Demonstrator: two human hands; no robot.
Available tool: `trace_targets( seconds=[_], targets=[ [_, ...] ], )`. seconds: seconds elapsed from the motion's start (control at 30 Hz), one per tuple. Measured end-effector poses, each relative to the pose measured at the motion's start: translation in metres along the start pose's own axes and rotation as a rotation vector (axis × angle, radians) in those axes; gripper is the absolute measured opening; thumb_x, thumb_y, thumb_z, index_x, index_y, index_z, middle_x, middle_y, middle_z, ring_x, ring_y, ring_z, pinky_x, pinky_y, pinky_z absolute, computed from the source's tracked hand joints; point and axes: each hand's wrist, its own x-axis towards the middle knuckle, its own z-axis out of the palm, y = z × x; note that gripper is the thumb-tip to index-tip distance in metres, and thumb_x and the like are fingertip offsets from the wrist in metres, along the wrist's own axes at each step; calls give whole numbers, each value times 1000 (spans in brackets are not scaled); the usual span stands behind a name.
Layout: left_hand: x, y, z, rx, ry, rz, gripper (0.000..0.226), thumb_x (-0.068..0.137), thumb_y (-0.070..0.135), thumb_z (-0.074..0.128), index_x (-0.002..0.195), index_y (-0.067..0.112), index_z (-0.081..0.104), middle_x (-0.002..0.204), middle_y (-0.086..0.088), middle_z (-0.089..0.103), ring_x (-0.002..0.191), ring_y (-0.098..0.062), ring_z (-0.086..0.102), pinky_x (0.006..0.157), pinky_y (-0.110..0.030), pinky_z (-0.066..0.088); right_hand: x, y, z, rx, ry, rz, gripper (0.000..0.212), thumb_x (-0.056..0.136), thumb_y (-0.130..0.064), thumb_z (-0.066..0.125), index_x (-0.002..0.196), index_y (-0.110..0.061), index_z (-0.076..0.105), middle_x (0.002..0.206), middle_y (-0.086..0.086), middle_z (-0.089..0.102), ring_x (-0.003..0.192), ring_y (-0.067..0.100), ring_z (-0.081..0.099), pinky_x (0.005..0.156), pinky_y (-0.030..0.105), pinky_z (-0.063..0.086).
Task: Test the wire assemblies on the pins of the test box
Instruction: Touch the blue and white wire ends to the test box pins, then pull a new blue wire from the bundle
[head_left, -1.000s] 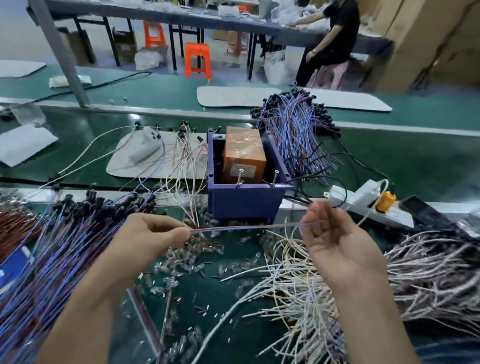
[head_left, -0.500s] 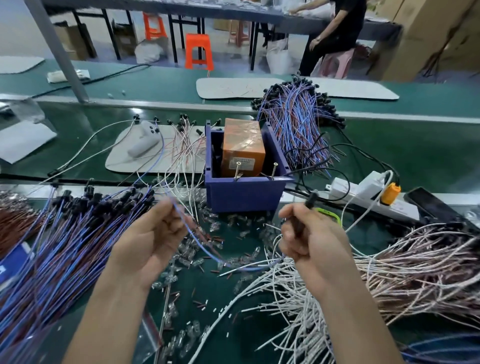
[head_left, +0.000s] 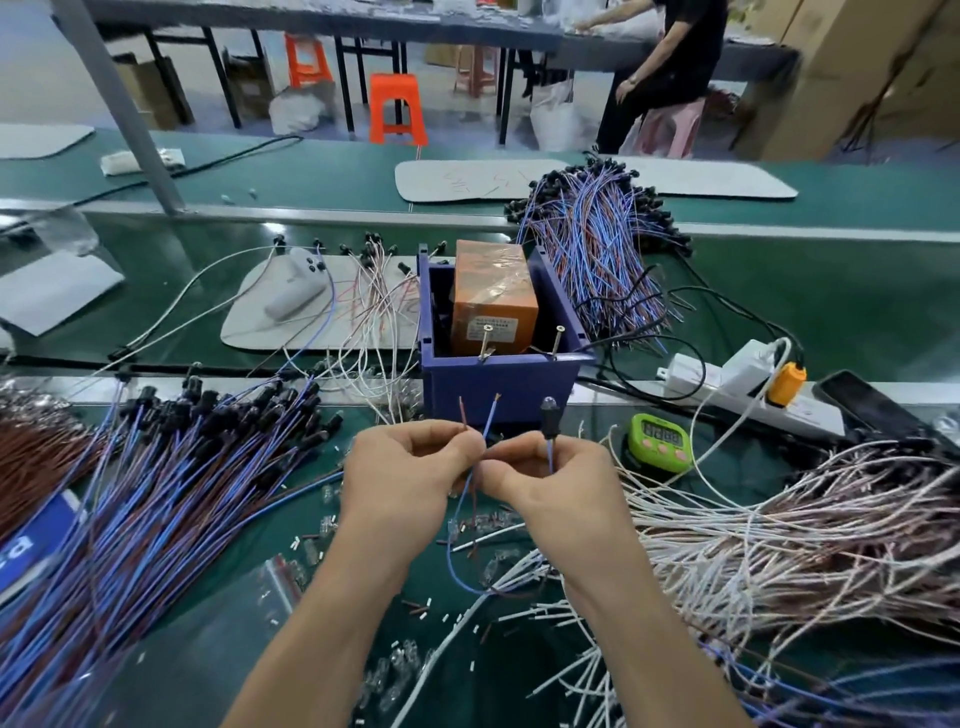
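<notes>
Fingers (head_left: 464, 446) of left hand (head_left: 405, 475) and right hand (head_left: 553, 486) pinch one blue-and-brown wire assembly (head_left: 489, 420) before the blue plastic test box (head_left: 498, 385); metal pins (head_left: 487, 340) untouched, wire heaps (head_left: 156, 493) seemingly pending.

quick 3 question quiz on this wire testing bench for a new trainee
1. Fill the gap: the green timer lies to the ___ of the right hand.
2. True or false: the bare wire ends pinched by the left hand touch the two pins of the test box.
3. Which hand holds the black lamp end of the wire assembly? A. left hand B. right hand C. neither

Key: 1. right. 2. false, the ends are held up in front of the box, short of the pins. 3. B.
</notes>
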Motion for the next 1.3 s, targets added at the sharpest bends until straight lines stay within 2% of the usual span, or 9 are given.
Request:
trace_targets(
  seconds=[0.1, 0.27, 0.47, 0.63, 0.77, 0.87, 1.0, 1.2, 1.3],
  targets=[
    [-2, -1, 1, -34, 6, -5, 22, 82, 16, 85, 73, 36, 82, 70, 0, 77, 64, -14, 71, 73, -34, 60, -4, -5, 1, -90, 49, -4, 22, 56, -41, 81, 75, -30, 79, 69, -6, 76, 70, 14, 74, 76, 45, 63],
    [-2, 2, -3, -47, -57, -27, 14, 78, 16, 87, 75, 29, 83, 73, -5, 78, 71, -18, 75, 81, -38, 62, -11, -11, 1, -240, 117, -75, 14, 63, -35, 88, 70, -35, 77, 63, -16, 72, 59, 1, 69, 60, 26, 56],
    [-2, 5, -4, -114, -160, -84, 8, 81, 11, 83, 80, 18, 84, 83, -13, 79, 86, -34, 78, 85, -40, 63, -14, -12, 6, -317, 192, -129, 13, 68, -29, 87, 66, -28, 75, 61, -19, 70, 57, 1, 68, 56, 24, 56],
    [0, 3, -4, -204, -145, -149, 20, 92, 12, 72, 82, 22, 85, 72, -3, 74, 67, -12, 67, 81, -27, 56, -8, -8, 8, -23, 236, 4, 21, 76, -17, 84, 72, -36, 77, 64, -7, 73, 63, 15, 71, 62, 31, 59],
    [5, 1, -5, -210, -96, -164, 36, 93, 0, 63, 84, 27, 85, 76, -6, 66, 77, -19, 56, 93, -34, 51, 2, -7, 3, 351, 270, 109, 21, 83, 1, 76, 68, -13, 71, 70, 9, 76, 63, 17, 74, 74, 33, 52],
    [12, 4, -4, -218, 11, -146, 36, 90, 0, 69, 78, 30, 85, 76, -4, 72, 75, -20, 60, 90, -33, 52, 8, -6, -4, 477, 307, 170, 16, 88, 0, 72, 78, -10, 66, 69, 10, 75, 36, 2, 51, 61, 27, 35],
    [24, 9, 6, -122, 228, -66, 23, 79, 14, 85, 69, 35, 82, 71, 1, 78, 66, -12, 75, 77, -31, 61, 18, -7, -9, 583, 333, 232, 23, 91, -3, 71, 71, -14, 68, 67, 10, 72, 35, 9, 25, 39, 19, 27],
    [28, 13, 26, 103, 332, 30, 30, 81, 34, 78, 68, 59, 70, 57, 15, 71, 50, 0, 67, 56, -22, 50, 33, -11, -8, 667, 350, 240, 30, 89, -1, 71, 63, -14, 64, 60, 8, 69, 33, 9, 22, 35, 18, 23],
    [30, 13, 31, 188, 359, 27, 17, 80, 37, 76, 63, 39, 76, 55, 19, 68, 48, 2, 64, 55, -24, 50, 39, -12, -10, 672, 348, 242, 26, 89, 1, 70, 67, -11, 64, 58, 7, 67, 29, 7, 30, 33, 16, 27]
  ],
)
